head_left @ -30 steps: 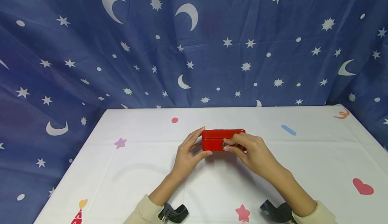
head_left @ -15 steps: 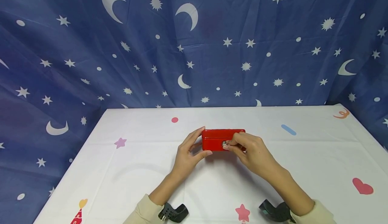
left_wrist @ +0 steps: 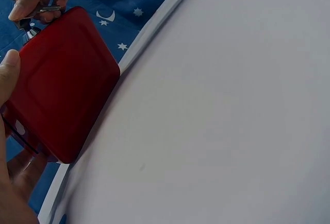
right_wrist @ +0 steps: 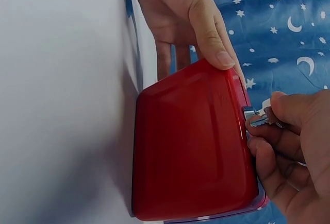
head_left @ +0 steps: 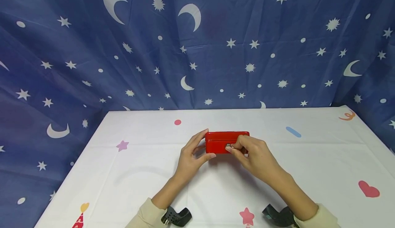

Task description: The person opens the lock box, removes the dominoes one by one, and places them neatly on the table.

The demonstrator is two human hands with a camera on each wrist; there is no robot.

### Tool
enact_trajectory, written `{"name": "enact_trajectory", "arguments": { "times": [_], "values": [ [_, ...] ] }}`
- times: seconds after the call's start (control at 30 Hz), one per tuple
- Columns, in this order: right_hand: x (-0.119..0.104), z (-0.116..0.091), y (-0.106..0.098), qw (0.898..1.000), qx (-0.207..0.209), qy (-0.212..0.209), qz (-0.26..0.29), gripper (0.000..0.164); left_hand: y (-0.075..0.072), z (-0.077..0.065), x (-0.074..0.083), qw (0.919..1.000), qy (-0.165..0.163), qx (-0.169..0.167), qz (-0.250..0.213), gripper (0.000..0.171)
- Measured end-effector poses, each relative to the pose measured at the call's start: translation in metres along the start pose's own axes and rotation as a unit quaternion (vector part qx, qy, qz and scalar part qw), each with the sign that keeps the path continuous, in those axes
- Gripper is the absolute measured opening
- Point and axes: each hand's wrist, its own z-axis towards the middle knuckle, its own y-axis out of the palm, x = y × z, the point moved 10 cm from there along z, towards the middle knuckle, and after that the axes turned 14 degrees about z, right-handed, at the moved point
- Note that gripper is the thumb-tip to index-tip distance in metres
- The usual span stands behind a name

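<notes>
A red metal box (head_left: 217, 147) stands on edge on the white table, its lock side facing up. A seam runs along that side, and a silver lock (right_wrist: 249, 113) sits on it. My left hand (head_left: 189, 159) grips the box's left end, thumb on the near face and fingers behind. At the lock, my right hand (head_left: 254, 156) pinches a small metal key (right_wrist: 268, 112) between thumb and index finger. In the right wrist view a toothed key blade (right_wrist: 259, 121) shows beside the lock. Fingers hide part of the lock, so how deep the key sits cannot be told.
The white tablecloth (head_left: 148, 176) carries printed shapes, among them a pink star and a red heart. Behind it hangs a blue curtain (head_left: 216, 67) with moons and stars. Black wrist cameras (head_left: 177, 217) sit at both cuffs.
My right hand has turned slightly at the lock and its index finger has drawn back and curled. The left hand and the box stay where they were.
</notes>
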Motion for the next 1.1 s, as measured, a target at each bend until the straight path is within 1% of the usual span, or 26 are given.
{"name": "enact_trajectory", "arguments": {
  "times": [0.2,0.27,0.3,0.4,0.47,0.53,0.6,0.67,0.73,0.8,0.9,1.0,1.03,1.1],
  "values": [
    [-0.001,-0.001,0.000,1.000,0.002,0.004,-0.012,0.030,0.000,0.000,0.000,1.0000,0.000,0.002,0.002,0.075],
    [-0.002,0.000,-0.001,1.000,-0.006,0.002,-0.014,0.029,0.000,-0.001,0.000,1.0000,-0.003,0.001,0.005,0.076],
    [-0.001,0.000,-0.002,1.000,-0.016,0.007,-0.016,0.028,0.000,-0.001,0.001,1.0000,-0.004,0.000,0.007,0.075],
    [0.001,0.001,-0.008,0.999,-0.044,0.022,-0.023,0.024,-0.003,0.000,0.013,1.0000,-0.004,0.001,0.006,0.074],
    [0.005,0.002,-0.016,0.998,-0.051,0.039,-0.024,0.025,-0.006,0.001,0.023,1.0000,-0.002,0.003,0.005,0.072],
    [0.012,0.003,-0.028,0.998,-0.037,0.052,-0.029,0.026,-0.009,0.002,0.033,1.0000,0.001,0.002,0.002,0.071],
    [0.023,0.002,-0.040,0.997,-0.017,0.069,-0.031,0.027,-0.010,0.003,0.035,1.0000,0.000,0.000,0.003,0.070],
    [0.038,0.001,-0.047,0.995,-0.008,0.099,-0.027,0.028,-0.010,0.003,0.035,1.0000,0.000,-0.002,0.004,0.070],
    [0.052,-0.002,-0.048,0.990,-0.017,0.137,-0.012,0.031,-0.010,0.002,0.035,1.0000,0.000,-0.003,0.005,0.070],
    [0.064,-0.007,-0.044,0.984,-0.036,0.175,0.013,0.034,-0.010,0.002,0.035,1.0000,-0.002,-0.003,0.003,0.068],
    [0.079,-0.014,-0.036,0.968,-0.062,0.235,0.061,0.037,-0.011,0.001,0.035,0.9998,-0.018,0.003,-0.006,0.061],
    [0.088,-0.021,-0.031,0.953,-0.072,0.281,0.092,0.039,-0.010,0.000,0.034,0.9983,-0.052,0.011,-0.023,0.053],
    [0.089,-0.022,-0.030,0.949,-0.072,0.291,0.100,0.038,-0.010,-0.001,0.033,0.9974,-0.065,0.014,-0.029,0.052],
    [0.091,-0.023,-0.029,0.945,-0.068,0.300,0.108,0.036,-0.009,-0.001,0.031,0.9949,-0.088,0.018,-0.046,0.050]
  ]
}}
